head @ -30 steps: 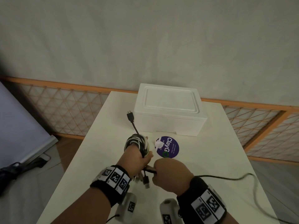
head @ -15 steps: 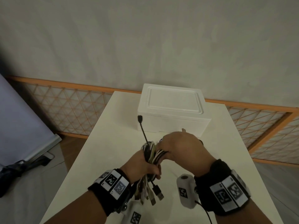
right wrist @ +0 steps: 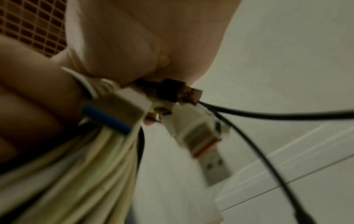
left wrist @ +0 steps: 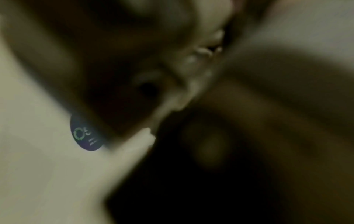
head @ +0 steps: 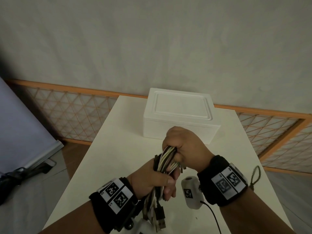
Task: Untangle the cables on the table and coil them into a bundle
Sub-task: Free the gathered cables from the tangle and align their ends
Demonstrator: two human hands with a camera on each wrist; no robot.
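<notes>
- Left hand [head: 157, 181] is gripping the lower half of the cable bundle [head: 166, 159], fingers and thumb curling round it, in the head view.
- Right hand [head: 184, 146] is clamping round the upper end of the same bundle, fist closed over the looped strands.
- Bundle is being held in the air above the table [head: 118, 149], near its front half, touching nothing but the two hands.
- Long axis is running from low near the person up and away toward the white foam box [head: 179, 115]; plug ends [head: 158, 220] are hanging down below the left hand.
- Black and pale strands are lying side by side, no loose cable showing on the tabletop; judging the untangling done and the coiling nearly so, with the trailing plug ends left to tuck or tidy.
- Left wrist view is coming through badly blurred; only a purple round sticker [left wrist: 84, 136] on the pale table is reading clearly, and the grip cannot be judged from here.
- Right wrist view is showing pale cables [right wrist: 80, 166] passing under the curled fingers [right wrist: 34, 94], confirming the clamp.
- White USB plug [right wrist: 199, 144] is poking out past the fist, pointing down and away, beside a dark plug [right wrist: 184, 92].
- Thin black lead [right wrist: 268, 113] is trailing off to the edge of this view; whether it belongs to the bundle I cannot tell.
</notes>
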